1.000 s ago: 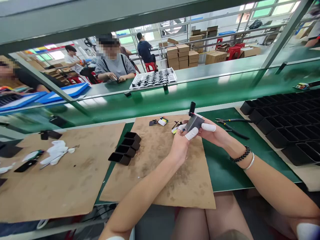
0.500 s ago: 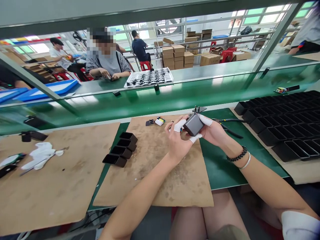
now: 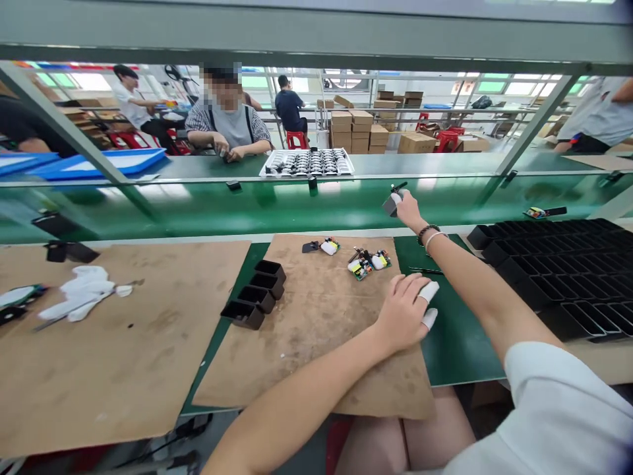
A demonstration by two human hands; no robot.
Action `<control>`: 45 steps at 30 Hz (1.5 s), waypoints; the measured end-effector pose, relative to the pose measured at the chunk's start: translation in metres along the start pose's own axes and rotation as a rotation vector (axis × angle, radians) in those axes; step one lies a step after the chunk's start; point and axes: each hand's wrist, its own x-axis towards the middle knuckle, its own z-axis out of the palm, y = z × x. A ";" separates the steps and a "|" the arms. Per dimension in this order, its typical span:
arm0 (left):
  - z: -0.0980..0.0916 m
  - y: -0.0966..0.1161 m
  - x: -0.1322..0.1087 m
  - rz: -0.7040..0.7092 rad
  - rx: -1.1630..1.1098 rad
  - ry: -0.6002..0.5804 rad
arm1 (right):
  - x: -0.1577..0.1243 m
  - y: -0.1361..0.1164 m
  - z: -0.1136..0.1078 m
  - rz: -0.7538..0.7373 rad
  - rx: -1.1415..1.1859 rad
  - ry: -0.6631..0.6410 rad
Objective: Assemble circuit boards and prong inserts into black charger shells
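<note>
My right hand (image 3: 409, 210) is stretched out over the green conveyor belt, its fingers closed on a black power adapter case (image 3: 390, 206) with a dark plug plate at its top. Near the right edge of the cardboard, my left hand (image 3: 408, 309) is low with nothing in it, fingers extended and slightly apart. White finger covers are on the left thumb and a finger. Beyond the left hand lie small circuit boards (image 3: 360, 265) with white and yellow parts. Another circuit board (image 3: 330, 247) with a black plate is farther left. Pliers (image 3: 426, 270) are mostly hidden by my right arm.
Several open black cases (image 3: 256, 297) stand in a row on the cardboard (image 3: 316, 356). Many more black cases (image 3: 573, 264) fill the right side. White cloth gloves (image 3: 84, 293) lie at left. Across the belt (image 3: 277, 211), a co-worker (image 3: 227, 125) handles something beside a white tray (image 3: 306, 173).
My right hand has carried the adapter case forward from above the cardboard to over the belt. My left hand has let go of it and moved down to the right.
</note>
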 end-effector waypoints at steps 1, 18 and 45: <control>-0.001 -0.002 0.000 0.015 -0.002 -0.004 | 0.008 -0.001 0.006 -0.003 -0.069 0.008; -0.082 -0.041 0.041 -0.406 0.176 0.187 | -0.036 -0.071 0.105 -0.521 -0.462 -0.671; -0.154 -0.038 0.039 -0.763 0.376 -0.292 | -0.093 0.030 0.003 -0.123 0.764 -0.484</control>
